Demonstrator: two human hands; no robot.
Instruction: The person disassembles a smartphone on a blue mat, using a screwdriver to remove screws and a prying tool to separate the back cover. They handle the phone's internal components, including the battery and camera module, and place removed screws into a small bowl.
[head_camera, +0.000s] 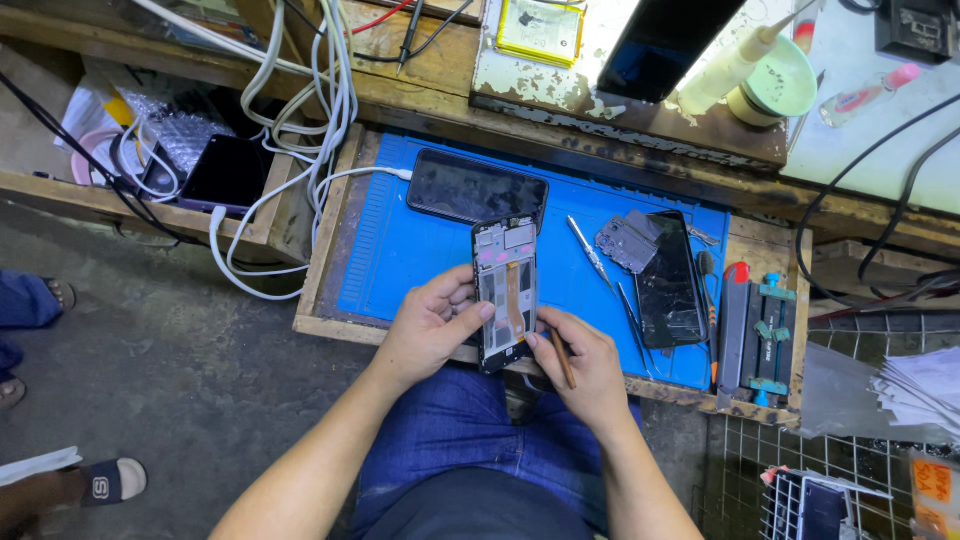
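Note:
My left hand (432, 325) grips the left edge of an opened phone frame (504, 290), its inner side up with an orange ribbon cable down the middle. At the frame's lower right corner, my right hand (583, 362) touches it while holding a thin brown stick tool (562, 358). The frame is held upright over the front edge of a blue work mat (400, 260).
On the mat lie a dark phone (476, 188), a cracked phone (668, 280), a grey metal plate (628, 242), tweezers (590, 252) and a screwdriver (708, 300). A clamp jig (770, 335) sits at right. White cables (300, 140) hang at left. Another person's sandalled foot (105, 482) is at lower left.

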